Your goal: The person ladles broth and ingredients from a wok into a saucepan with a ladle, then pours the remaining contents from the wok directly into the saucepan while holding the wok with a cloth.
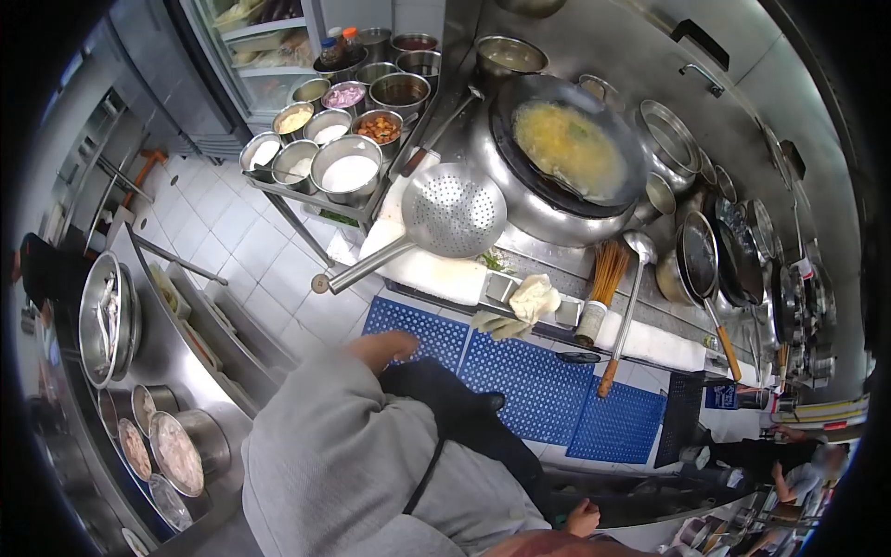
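My left hand (397,347) hangs past the grey sleeve, over the blue floor mat; its fingers are mostly hidden. Low in the view, my right hand (583,518) is by my body with its fingers curled in, and I see nothing in it. Both hands are apart from the stove. There, a large black wok (502,116) holds a cloudy yellow liquid (571,139) with green bits. A perforated strainer (455,212) lies on the towel-covered front edge, its handle jutting out. Farther right rest a ladle (637,278) and a bundle of thin sticks (608,274) in a can.
Steel pots of ingredients (348,172) crowd a cart at the upper left. A crumpled cloth (535,299) sits on the stove's edge. Pans (698,255) line the right side. Metal bowls (97,320) stand on the left counter. Another person (789,459) is at the lower right.
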### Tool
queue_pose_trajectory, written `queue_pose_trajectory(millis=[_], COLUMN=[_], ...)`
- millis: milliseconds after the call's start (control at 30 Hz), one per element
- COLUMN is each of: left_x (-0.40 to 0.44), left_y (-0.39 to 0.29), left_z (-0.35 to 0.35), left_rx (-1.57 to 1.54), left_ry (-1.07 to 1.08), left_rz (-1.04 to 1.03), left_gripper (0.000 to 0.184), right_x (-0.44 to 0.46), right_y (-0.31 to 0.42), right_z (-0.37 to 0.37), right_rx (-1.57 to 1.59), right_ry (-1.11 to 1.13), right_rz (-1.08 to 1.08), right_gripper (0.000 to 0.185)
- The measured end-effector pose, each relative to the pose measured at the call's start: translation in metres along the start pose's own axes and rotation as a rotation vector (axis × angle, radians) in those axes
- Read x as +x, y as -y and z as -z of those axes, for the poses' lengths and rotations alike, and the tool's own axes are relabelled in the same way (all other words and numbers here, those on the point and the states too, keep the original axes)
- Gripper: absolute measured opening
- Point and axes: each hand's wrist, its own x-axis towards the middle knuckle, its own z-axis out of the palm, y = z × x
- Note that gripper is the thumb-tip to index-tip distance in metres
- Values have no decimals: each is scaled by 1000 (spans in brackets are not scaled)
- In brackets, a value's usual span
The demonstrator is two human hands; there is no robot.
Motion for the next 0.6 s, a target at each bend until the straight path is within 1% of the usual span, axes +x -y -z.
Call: queue_pose_trajectory(millis=[33, 133, 200, 233, 333, 433, 500, 533, 600], left_x=[-15, -2, 5, 5, -2, -23, -8, 1, 14], left_y=[-5, -4, -4, -6, -16, -37, -31, -27, -23], left_z=[9, -4, -3, -4, -1, 16, 9, 3, -3], left_rx=[0, 9, 56, 75, -219, -454, -495, -470, -372], left_ry=[-70, 41, 164, 227, 219, 78, 114, 116, 102], left_rz=[7, 76, 46, 29, 144, 105, 54, 66, 123], left_gripper=[20, 17, 20, 21, 30, 39, 37, 37, 35], right_x=[-1, -2, 0, 1, 7, 2, -1, -3, -3], right_y=[2, 1, -5, -5, -16, -19, -5, 1, 1], right_z=[1, -4, -11, -10, -20, -20, 0, 7, 5], right_rx=[-4, -10, -7, -22, -51, -44, -57, -66, -86], right_ry=[-8, -32, -52, -15, 40, 17, 55, 79, 89], right_rz=[-6, -25, -37, -44, -44, -1, 38, 56, 60], right_gripper=[29, 29, 29, 30, 30, 31, 44, 50, 50])
